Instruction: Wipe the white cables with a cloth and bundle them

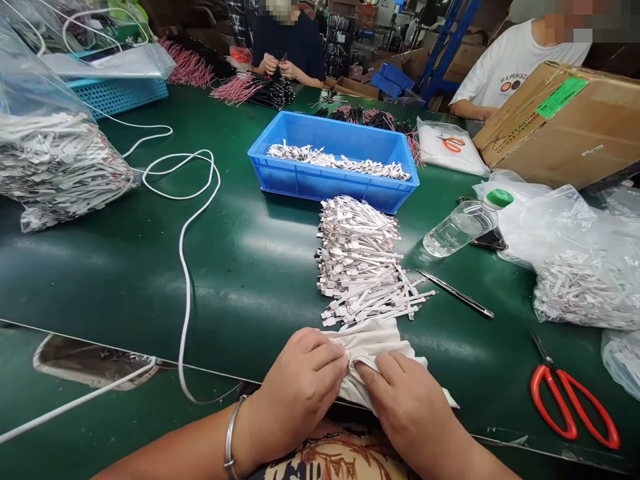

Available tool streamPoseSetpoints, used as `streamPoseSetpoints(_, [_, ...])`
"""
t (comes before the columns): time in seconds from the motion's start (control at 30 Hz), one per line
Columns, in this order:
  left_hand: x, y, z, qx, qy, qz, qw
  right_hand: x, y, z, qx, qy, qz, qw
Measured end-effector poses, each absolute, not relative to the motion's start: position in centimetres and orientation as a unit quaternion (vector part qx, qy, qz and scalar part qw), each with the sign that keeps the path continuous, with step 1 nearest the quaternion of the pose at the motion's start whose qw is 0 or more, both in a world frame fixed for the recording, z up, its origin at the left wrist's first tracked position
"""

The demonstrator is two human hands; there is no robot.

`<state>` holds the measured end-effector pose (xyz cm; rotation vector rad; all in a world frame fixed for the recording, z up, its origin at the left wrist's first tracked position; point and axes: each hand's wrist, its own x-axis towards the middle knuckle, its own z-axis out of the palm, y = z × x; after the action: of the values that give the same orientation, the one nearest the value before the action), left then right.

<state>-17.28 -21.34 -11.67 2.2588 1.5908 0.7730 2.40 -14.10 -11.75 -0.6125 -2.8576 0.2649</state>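
Note:
My left hand, a metal bangle on its wrist, and my right hand both grip a crumpled white cloth at the near edge of the green table. The cloth gathers the lower end of a long heap of flat white cables with small metal ends. This heap runs away from my hands towards a blue plastic crate, which holds more of the same cables. A steel pair of tweezers lies to the right of the heap.
Red-handled scissors lie at the right front, near a plastic bag of cables. A water bottle, a cardboard box, another cable bag and a white cord lie about. Co-workers sit across the table.

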Motion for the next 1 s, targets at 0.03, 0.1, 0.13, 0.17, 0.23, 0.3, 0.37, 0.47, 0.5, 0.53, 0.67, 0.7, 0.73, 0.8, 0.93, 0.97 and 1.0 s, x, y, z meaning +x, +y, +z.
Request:
streamPoseSetpoints(0.03, [-17.3,-21.3,-11.6,0.779,0.551,0.266,0.137,2.4,-14.0,-11.7,-0.2,-0.971,0.08,0.107])
streamPoseSetpoints(0.1, [-17.3,-21.3,-11.6,0.779,0.551,0.268,0.132,2.5,-13.8,-11.5,-0.174,-0.978,0.054,0.1])
streamPoseSetpoints(0.13, [-17.3,-21.2,-11.6,0.779,0.551,0.271,0.128,2.6,-13.6,-11.3,-0.162,-0.982,0.043,0.09])
streamPoseSetpoints(0.17, [-17.3,-21.2,-11.5,0.779,0.551,0.274,0.124,2.7,-13.4,-11.1,-0.153,-0.984,0.037,0.08])
streamPoseSetpoints(0.23, [-17.3,-21.2,-11.5,0.779,0.549,0.277,0.123,2.8,-13.1,-10.8,-0.146,-0.986,0.043,0.068])
streamPoseSetpoints(0.3, [-17.3,-21.2,-11.5,0.778,0.55,0.274,0.127,2.6,-12.9,-10.7,-0.149,-0.984,0.061,0.079])
streamPoseSetpoints(0.37, [-17.3,-21.2,-11.6,0.78,0.551,0.268,0.131,2.4,-12.9,-10.7,-0.15,-0.982,0.067,0.096])
streamPoseSetpoints(0.47, [-17.4,-21.2,-11.6,0.783,0.545,0.268,0.132,2.4,-12.6,-10.6,-0.139,-0.984,0.053,0.096])
streamPoseSetpoints(0.5, [-17.4,-21.2,-11.6,0.784,0.544,0.271,0.131,2.5,-12.5,-10.5,-0.135,-0.985,0.05,0.09])
streamPoseSetpoints(0.53, [-17.4,-21.2,-11.6,0.783,0.543,0.273,0.131,2.5,-12.4,-10.5,-0.134,-0.986,0.051,0.084])
streamPoseSetpoints(0.67, [-17.5,-21.2,-11.7,0.776,0.553,0.269,0.142,2.3,-12.4,-10.9,-0.155,-0.983,0.069,0.07])
streamPoseSetpoints(0.7, [-17.5,-21.2,-11.7,0.776,0.554,0.267,0.144,2.2,-12.6,-11.1,-0.159,-0.983,0.069,0.069])
streamPoseSetpoints(0.73, [-17.5,-21.2,-11.6,0.776,0.553,0.266,0.145,2.1,-12.8,-11.2,-0.16,-0.983,0.064,0.069])
streamPoseSetpoints(0.8, [-17.4,-21.2,-11.5,0.777,0.551,0.27,0.14,2.2,-13.1,-11.2,-0.157,-0.984,0.05,0.065])
streamPoseSetpoints(0.93, [-17.3,-21.1,-11.3,0.774,0.549,0.298,0.106,3.3,-11.8,-9.7,-0.148,-0.985,0.045,0.079])
streamPoseSetpoints(0.97, [-17.3,-21.0,-11.3,0.774,0.547,0.304,0.097,3.8,-10.7,-9.1,-0.164,-0.98,0.043,0.107])
streamPoseSetpoints(1.0, [-17.3,-20.9,-11.4,0.775,0.543,0.309,0.089,4.2,-9.3,-8.5,-0.193,-0.969,0.032,0.151])
